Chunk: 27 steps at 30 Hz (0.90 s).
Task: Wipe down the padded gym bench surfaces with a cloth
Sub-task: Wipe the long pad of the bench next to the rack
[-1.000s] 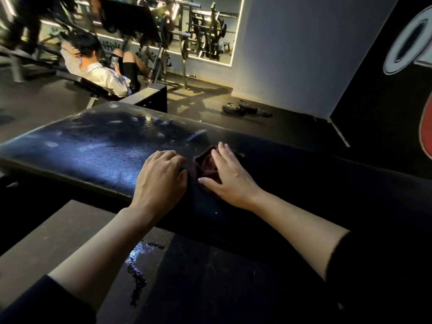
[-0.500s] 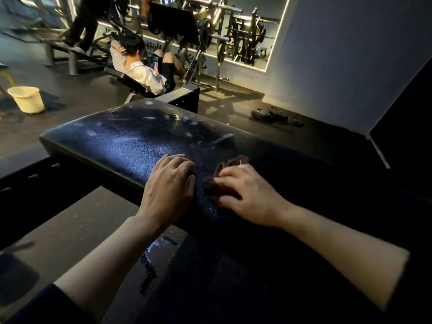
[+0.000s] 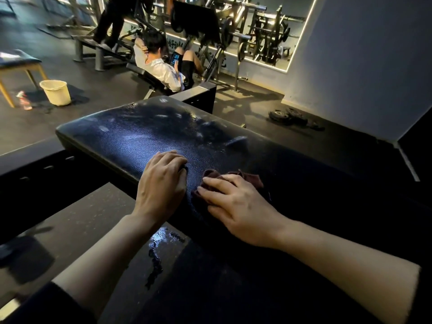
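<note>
On the bench [image 3: 131,139], the right hand [image 3: 236,206] presses a cloth [image 3: 252,178] with flat fingers; just left, the left hand [image 3: 161,185] rests, seemingly loosely curled, holding nothing.

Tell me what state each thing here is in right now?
Bench pad: glossy, wet-looking sheen.
Dark red cloth: bunched, lying on the pad under the right hand.
Right hand: fingers spread, pressing the cloth.
Left hand: fingers curled, resting on the pad, holding nothing.
Bucket: upright on the floor.
</note>
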Tool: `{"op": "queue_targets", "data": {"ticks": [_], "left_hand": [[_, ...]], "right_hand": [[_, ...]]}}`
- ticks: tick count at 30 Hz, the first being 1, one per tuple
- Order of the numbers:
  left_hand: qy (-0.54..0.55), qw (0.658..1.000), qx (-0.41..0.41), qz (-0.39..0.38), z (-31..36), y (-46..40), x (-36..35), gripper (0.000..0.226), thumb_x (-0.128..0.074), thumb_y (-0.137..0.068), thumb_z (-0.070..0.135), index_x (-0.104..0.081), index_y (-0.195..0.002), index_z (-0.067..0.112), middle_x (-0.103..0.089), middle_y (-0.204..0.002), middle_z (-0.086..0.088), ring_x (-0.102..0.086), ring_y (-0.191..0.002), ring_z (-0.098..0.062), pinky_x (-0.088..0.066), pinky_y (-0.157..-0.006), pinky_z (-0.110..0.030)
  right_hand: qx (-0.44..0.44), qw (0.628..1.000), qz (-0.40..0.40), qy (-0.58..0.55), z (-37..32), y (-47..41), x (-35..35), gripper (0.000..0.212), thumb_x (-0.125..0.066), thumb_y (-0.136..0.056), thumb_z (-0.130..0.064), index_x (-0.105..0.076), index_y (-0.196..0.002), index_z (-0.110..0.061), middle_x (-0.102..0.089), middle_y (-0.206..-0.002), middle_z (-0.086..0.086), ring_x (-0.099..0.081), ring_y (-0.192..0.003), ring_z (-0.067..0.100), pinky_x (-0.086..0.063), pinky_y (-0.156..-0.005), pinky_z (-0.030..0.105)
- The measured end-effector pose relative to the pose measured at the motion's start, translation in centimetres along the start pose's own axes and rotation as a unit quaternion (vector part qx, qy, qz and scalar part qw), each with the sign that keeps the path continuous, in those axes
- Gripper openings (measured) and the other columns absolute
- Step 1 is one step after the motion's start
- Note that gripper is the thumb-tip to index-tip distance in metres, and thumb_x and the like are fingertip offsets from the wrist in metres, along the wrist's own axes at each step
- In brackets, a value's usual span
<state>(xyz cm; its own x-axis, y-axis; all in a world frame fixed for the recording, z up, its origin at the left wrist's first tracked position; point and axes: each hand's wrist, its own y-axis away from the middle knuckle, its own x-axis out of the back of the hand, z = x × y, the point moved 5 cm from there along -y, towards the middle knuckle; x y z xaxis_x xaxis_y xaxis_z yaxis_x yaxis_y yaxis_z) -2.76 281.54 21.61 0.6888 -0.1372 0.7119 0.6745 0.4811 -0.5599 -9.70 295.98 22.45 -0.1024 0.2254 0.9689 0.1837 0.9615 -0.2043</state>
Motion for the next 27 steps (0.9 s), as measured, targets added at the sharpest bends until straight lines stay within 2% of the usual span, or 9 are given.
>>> {"op": "queue_targets", "data": {"ticks": [3, 7, 9, 12, 15, 20, 22, 24, 27], "left_hand": [[-0.013, 0.999, -0.022, -0.042, -0.1, -1.3, -0.5, 0.031, -0.051, -0.081, 0.024, -0.071, -0.098, 0.007, -0.07, -0.106, -0.008, -0.057, -0.114, -0.026, -0.038, -0.102, -0.035], [-0.038, 0.993, -0.049, -0.102, 0.3, -3.1, -0.7, 0.036, -0.052, -0.079, 0.029, -0.072, -0.101, 0.009, -0.069, -0.11, -0.006, -0.057, -0.113, -0.027, -0.04, -0.1, -0.034], [-0.045, 0.993, -0.048, -0.099, 0.2, -4.1, -0.3, 0.03, -0.058, -0.083, 0.025, -0.072, -0.103, 0.009, -0.068, -0.111, -0.007, -0.058, -0.111, -0.028, -0.04, -0.097, -0.031], [-0.047, 0.993, -0.045, -0.098, 0.2, -5.9, -0.7, 0.027, -0.066, -0.084, 0.017, -0.07, -0.11, 0.009, -0.066, -0.118, -0.006, -0.056, -0.113, -0.027, -0.037, -0.096, -0.03], [-0.039, 0.99, -0.048, -0.129, 0.0, -7.3, -2.9, 0.024, -0.063, -0.086, 0.017, -0.07, -0.108, 0.01, -0.066, -0.116, -0.008, -0.058, -0.108, -0.029, -0.041, -0.091, -0.031], [-0.052, 0.984, -0.046, -0.167, -0.9, -7.4, -5.1, 0.041, -0.039, -0.09, 0.039, -0.062, -0.117, 0.02, -0.059, -0.125, -0.001, -0.055, -0.109, -0.026, -0.045, -0.092, -0.036], [-0.063, 0.983, -0.046, -0.168, -0.9, -7.4, -5.3, 0.047, -0.033, -0.089, 0.043, -0.058, -0.123, 0.023, -0.056, -0.129, 0.001, -0.052, -0.112, -0.024, -0.043, -0.096, -0.037], [-0.07, 0.981, -0.045, -0.174, -0.9, -7.5, -5.5, 0.049, -0.031, -0.089, 0.044, -0.055, -0.127, 0.024, -0.054, -0.13, 0.002, -0.05, -0.114, -0.022, -0.041, -0.098, -0.036], [-0.068, 0.98, -0.048, -0.183, -1.0, -7.5, -5.6, 0.056, -0.027, -0.089, 0.047, -0.053, -0.132, 0.024, -0.052, -0.133, 0.001, -0.047, -0.118, -0.021, -0.036, -0.1, -0.033]], "right_hand": [[-0.038, 0.999, -0.009, 0.019, 4.8, -4.0, -0.2, 0.05, -0.03, -0.092, -0.044, -0.054, -0.134, -0.03, -0.044, -0.146, 0.001, -0.04, -0.129, 0.029, -0.032, -0.109, 0.043], [-0.214, 0.976, 0.024, 0.033, 11.7, -8.6, -0.5, 0.039, -0.041, -0.099, -0.028, -0.05, -0.138, -0.025, -0.039, -0.15, 0.004, -0.033, -0.132, 0.031, -0.02, -0.113, 0.032], [-0.182, 0.983, 0.031, 0.004, 9.7, -8.1, -0.6, 0.038, -0.045, -0.098, -0.027, -0.052, -0.136, -0.022, -0.043, -0.146, 0.002, -0.035, -0.129, 0.029, -0.019, -0.111, 0.03], [-0.028, 0.997, 0.044, -0.053, 3.9, -4.8, -0.2, 0.04, -0.048, -0.095, -0.026, -0.056, -0.133, -0.016, -0.05, -0.14, 0.002, -0.038, -0.124, 0.023, -0.024, -0.109, 0.03], [0.017, 0.998, 0.004, -0.054, 5.9, -5.1, 0.2, 0.04, -0.045, -0.093, -0.028, -0.059, -0.13, -0.018, -0.05, -0.141, 0.004, -0.04, -0.126, 0.023, -0.027, -0.111, 0.033], [-0.276, 0.959, 0.049, 0.029, 20.5, -10.1, 0.0, 0.035, -0.041, -0.098, -0.026, -0.059, -0.128, -0.021, -0.045, -0.143, 0.005, -0.035, -0.131, 0.029, -0.024, -0.111, 0.042], [-0.335, 0.939, 0.065, 0.033, 22.4, -11.7, -0.2, 0.034, -0.039, -0.097, -0.025, -0.062, -0.121, -0.017, -0.051, -0.135, 0.01, -0.04, -0.125, 0.032, -0.029, -0.107, 0.041], [-0.306, 0.95, 0.051, 0.029, 20.1, -14.0, -0.8, 0.034, -0.039, -0.097, -0.025, -0.062, -0.12, -0.015, -0.053, -0.132, 0.01, -0.041, -0.124, 0.03, -0.029, -0.106, 0.04], [-0.141, 0.989, 0.029, 0.03, 12.8, -14.8, -1.7, 0.035, -0.043, -0.098, -0.023, -0.059, -0.127, -0.012, -0.048, -0.14, 0.005, -0.036, -0.13, 0.027, -0.02, -0.109, 0.03]]}}
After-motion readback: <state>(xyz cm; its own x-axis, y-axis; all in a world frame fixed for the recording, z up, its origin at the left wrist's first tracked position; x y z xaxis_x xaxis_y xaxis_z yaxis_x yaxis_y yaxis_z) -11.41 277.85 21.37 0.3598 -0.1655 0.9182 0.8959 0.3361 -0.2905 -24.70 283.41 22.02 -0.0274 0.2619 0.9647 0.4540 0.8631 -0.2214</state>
